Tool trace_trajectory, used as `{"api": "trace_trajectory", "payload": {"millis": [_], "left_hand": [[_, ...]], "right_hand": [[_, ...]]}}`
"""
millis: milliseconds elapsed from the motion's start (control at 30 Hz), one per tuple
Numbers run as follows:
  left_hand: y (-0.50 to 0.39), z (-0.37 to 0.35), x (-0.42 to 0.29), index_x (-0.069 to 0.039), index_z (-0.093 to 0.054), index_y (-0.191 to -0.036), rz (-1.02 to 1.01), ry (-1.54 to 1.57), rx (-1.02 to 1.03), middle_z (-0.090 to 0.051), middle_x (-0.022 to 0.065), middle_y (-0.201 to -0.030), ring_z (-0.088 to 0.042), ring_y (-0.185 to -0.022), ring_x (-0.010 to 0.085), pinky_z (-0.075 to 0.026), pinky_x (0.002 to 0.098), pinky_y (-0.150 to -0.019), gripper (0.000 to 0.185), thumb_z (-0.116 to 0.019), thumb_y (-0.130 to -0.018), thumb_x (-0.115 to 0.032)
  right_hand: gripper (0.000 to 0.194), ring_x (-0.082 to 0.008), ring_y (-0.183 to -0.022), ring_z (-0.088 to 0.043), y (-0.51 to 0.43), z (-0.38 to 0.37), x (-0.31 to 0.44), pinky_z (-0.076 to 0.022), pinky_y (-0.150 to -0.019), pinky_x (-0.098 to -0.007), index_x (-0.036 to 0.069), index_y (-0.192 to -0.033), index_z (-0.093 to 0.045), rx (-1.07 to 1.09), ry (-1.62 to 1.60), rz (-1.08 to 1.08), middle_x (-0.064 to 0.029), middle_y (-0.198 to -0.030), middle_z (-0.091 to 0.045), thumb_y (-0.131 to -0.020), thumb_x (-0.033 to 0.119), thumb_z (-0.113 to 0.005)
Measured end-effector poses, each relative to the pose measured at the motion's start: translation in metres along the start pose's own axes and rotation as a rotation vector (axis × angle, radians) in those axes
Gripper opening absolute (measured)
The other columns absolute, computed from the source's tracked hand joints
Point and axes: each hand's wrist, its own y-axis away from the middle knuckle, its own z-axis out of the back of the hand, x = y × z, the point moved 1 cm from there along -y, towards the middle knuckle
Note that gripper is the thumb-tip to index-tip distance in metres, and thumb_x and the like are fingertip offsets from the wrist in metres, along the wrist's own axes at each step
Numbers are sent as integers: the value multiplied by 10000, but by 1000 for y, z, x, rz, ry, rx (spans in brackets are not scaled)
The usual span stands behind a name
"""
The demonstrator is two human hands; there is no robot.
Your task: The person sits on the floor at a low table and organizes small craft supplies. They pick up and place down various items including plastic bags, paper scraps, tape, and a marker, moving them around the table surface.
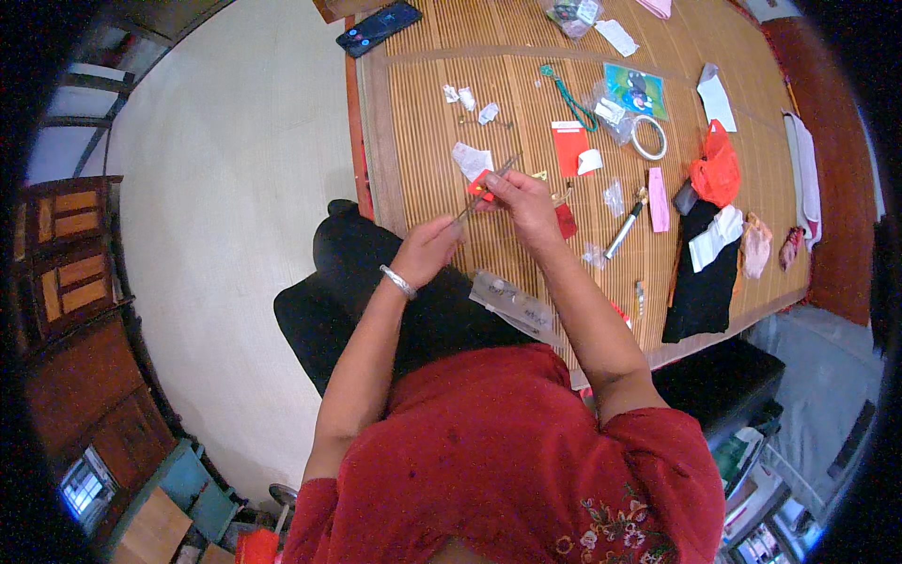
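A thin, dark, stick-like object [509, 164] runs slantwise between my hands. My left hand [428, 247], with a silver bracelet [398, 281] at the wrist, grips its lower end. The fingertips of my right hand [525, 201] pinch it higher up, and its tip sticks out past them. A small red paper piece [479, 185] with a yellow mark shows beside my right fingertips; whether they hold it too is unclear. Beyond it lies a crumpled white paper [471, 161]. A dark red pouch [565, 221] is partly hidden by my right hand.
On the bamboo mat [423, 127] lie a red envelope [568, 148], a green braided cord [572, 102], a tape roll [648, 137] and a silver-and-black pen-like tool [626, 227]. Black cloth [694, 296] and a red plastic bag [716, 166] lie rightward. A clear zip pouch [513, 304] is near my lap.
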Motion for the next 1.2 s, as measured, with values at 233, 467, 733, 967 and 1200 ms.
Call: {"api": "trace_trajectory", "payload": {"millis": [233, 467, 733, 967, 1200], "left_hand": [[-1, 2, 9, -71, -559, -826, -65, 41, -97, -512, -17, -651, -465, -549, 71, -392, 219, -508, 256, -510, -954, -287], [-2, -1, 2, -29, -575, -814, -152, -341, -447, -534, -8, -624, -506, -577, 94, -425, 250, -545, 239, -555, -926, -238], [-3, -10, -5, -16, -636, -1030, -146, -352, -264, -597, 4, -692, -538, -603, 92, -447, 253, -566, 225, -549, -926, -195], [-11, -6, 3, -24, -612, -881, -70, -311, -255, -553, -8, -640, -504, -564, 75, -421, 235, -525, 177, -550, -925, -183], [-18, -7, 3, -38, -603, -874, 14, -107, -285, -554, -24, -638, -498, -560, 61, -400, 218, -513, 159, -566, -916, -187]], "right_hand": [[217, -136, -672, -617, 4, 11, 0, -514, -667, -280, -8, -910, -633, -109, -64, 4, -57, -812, -647, -912, 204, -590], [218, -123, -674, -614, -1, 8, -12, -505, -642, -257, 3, -880, -647, -62, 16, 12, -44, -798, -652, -913, 212, -595], [219, -88, -694, -589, -9, -4, -44, -479, -629, -232, -8, -926, -662, 90, 70, 33, -25, -801, -651, -916, 200, -594], [288, -89, -695, -578, -10, 16, -21, -471, -634, -243, -12, -910, -676, -30, 270, 83, -43, -785, -653, -925, 258, -576], [351, -190, -812, -633, -37, 194, 48, -487, -727, -337, 11, -1018, -669, -770, 559, 463, -105, -870, -685, -923, 326, -547]]}}
